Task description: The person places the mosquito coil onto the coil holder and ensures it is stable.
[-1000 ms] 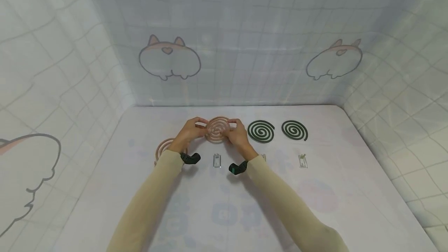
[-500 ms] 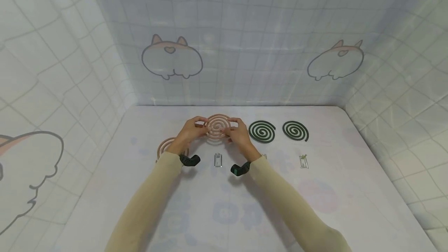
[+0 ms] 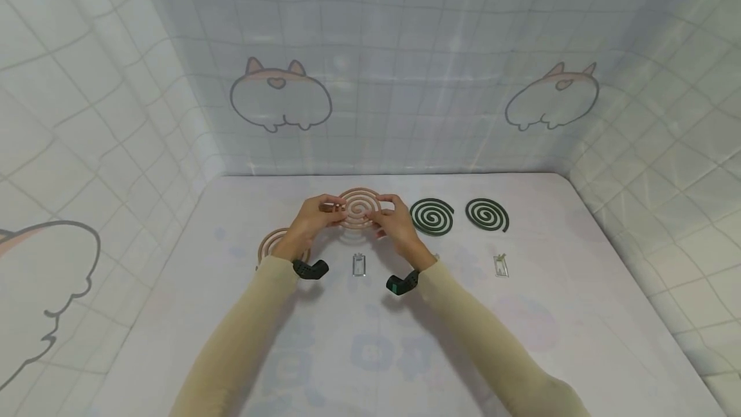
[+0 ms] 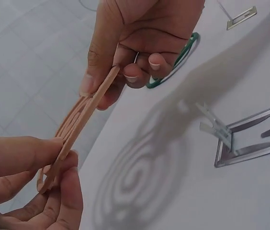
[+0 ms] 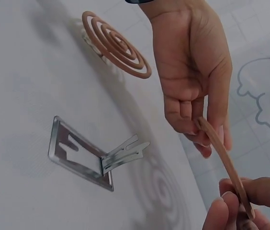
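Note:
Both hands pinch a brown mosquito coil (image 3: 357, 203) by its opposite edges, above the table. My left hand (image 3: 309, 219) grips the left edge between thumb and fingers, and my right hand (image 3: 401, 227) the right edge. Seen nearly edge-on in the left wrist view, the coil (image 4: 80, 117) casts a spiral shadow on the table. A metal coil stand (image 3: 359, 265) lies nearer the body, its prongs bent up from the flat frame in the right wrist view. Another brown coil (image 3: 271, 241), partly behind the left wrist, sits raised on a stand in the right wrist view.
Two green mosquito coils (image 3: 431, 216) lie flat to the right. A metal stand (image 3: 501, 266) is below the farther one, and another is mostly hidden by the right sleeve (image 3: 463, 314). Patterned cloth walls (image 3: 393, 108) enclose the white table (image 3: 370, 314).
The brown coil has been raised slightly off the table and tilted up, with both hands still holding it. The right wrist has shifted a little to the right.

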The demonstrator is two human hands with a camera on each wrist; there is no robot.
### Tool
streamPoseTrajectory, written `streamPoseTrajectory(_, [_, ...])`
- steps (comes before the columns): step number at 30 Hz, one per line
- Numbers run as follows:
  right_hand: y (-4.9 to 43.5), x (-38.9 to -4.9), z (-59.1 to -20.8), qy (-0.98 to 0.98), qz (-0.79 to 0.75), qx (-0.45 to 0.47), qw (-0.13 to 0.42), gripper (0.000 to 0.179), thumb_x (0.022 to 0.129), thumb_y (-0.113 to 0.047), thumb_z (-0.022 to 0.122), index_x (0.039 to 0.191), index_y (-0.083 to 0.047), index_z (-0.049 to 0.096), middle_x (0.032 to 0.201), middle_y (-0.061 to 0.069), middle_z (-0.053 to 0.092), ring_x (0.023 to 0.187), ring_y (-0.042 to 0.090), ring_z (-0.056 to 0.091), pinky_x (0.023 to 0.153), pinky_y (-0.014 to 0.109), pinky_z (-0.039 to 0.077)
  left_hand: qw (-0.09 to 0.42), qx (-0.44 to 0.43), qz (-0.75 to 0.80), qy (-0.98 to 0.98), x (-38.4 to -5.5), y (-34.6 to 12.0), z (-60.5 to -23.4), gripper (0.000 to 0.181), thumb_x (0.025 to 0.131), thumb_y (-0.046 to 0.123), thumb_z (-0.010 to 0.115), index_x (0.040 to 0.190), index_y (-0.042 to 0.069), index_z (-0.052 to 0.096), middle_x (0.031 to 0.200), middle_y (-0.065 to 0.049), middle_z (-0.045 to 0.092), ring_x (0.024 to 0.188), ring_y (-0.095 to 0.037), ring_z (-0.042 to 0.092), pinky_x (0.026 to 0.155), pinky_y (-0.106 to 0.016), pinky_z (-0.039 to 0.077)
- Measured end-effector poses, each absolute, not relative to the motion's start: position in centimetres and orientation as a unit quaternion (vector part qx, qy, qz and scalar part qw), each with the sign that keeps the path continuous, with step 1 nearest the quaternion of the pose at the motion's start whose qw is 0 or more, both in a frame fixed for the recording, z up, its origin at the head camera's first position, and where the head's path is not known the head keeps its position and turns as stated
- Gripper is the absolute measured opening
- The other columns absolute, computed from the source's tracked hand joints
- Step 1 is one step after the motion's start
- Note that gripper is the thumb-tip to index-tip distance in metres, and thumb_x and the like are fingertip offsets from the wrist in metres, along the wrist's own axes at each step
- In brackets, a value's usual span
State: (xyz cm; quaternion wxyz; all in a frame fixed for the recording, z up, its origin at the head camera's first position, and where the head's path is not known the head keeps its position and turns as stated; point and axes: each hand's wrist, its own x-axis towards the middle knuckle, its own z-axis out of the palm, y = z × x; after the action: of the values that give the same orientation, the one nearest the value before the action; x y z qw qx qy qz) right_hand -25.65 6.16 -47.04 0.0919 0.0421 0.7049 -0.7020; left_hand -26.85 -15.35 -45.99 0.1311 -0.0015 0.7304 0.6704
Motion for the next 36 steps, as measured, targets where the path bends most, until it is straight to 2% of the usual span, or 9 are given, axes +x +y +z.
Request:
streamPoseTrajectory(8, [6.5, -25.1, -46.8, 0.71, -0.697, 0.032, 0.093, 0.048, 0.095, -0.015, 0.077, 0.138, -0.012, 0.054, 0.094, 0.011, 0.073, 0.072, 0.023, 0.063, 0.061, 0.034, 0.057, 0.132, 0.004, 0.668, 0.733, -26.3, -15.4, -46.0, 0.033, 0.094, 0.005, 0.076, 0.125, -0.003, 0.065, 0.11, -0.012, 0.067, 0.094, -0.017, 0.065, 0.096, -0.042, 0.056])
streamPoseTrajectory(15, [6.7, -24.6, -46.5, 0.714, -0.694, 0.017, 0.092, 0.047, 0.097, -0.014, 0.075, 0.138, -0.012, 0.053, 0.088, 0.01, 0.072, 0.067, 0.021, 0.062, 0.059, 0.033, 0.056, 0.139, 0.001, 0.673, 0.726, -26.0, -15.4, -45.8, 0.033, 0.094, 0.003, 0.075, 0.125, -0.004, 0.066, 0.113, -0.011, 0.066, 0.096, -0.016, 0.065, 0.091, -0.035, 0.058])
streamPoseTrajectory(20, [6.8, -24.2, -46.5, 0.714, -0.694, 0.007, 0.093, 0.048, 0.097, -0.015, 0.075, 0.139, -0.012, 0.052, 0.084, 0.009, 0.071, 0.068, 0.024, 0.062, 0.057, 0.033, 0.056, 0.142, 0.001, 0.665, 0.733, -25.5, -15.7, -45.6, 0.033, 0.095, 0.003, 0.075, 0.126, -0.002, 0.067, 0.118, -0.013, 0.065, 0.099, -0.018, 0.064, 0.096, -0.041, 0.056])
streamPoseTrajectory(30, [7.1, -23.3, -46.6, 0.717, -0.691, -0.004, 0.094, 0.048, 0.097, -0.016, 0.075, 0.138, -0.012, 0.051, 0.084, 0.009, 0.071, 0.067, 0.024, 0.061, 0.056, 0.03, 0.055, 0.145, 0.013, 0.66, 0.737, -24.7, -15.8, -45.7, 0.029, 0.095, 0.007, 0.075, 0.123, -0.001, 0.068, 0.108, -0.012, 0.063, 0.09, -0.02, 0.066, 0.083, -0.033, 0.06])
streamPoseTrajectory(36, [7.3, -22.7, -46.6, 0.716, -0.692, -0.013, 0.094, 0.05, 0.097, -0.015, 0.075, 0.14, -0.013, 0.049, 0.083, 0.011, 0.071, 0.069, 0.031, 0.061, 0.058, 0.032, 0.055, 0.157, 0.01, 0.665, 0.73, -24.1, -15.8, -45.7, 0.033, 0.095, 0.009, 0.075, 0.125, -0.001, 0.066, 0.114, -0.014, 0.062, 0.094, -0.022, 0.065, 0.096, -0.045, 0.056])
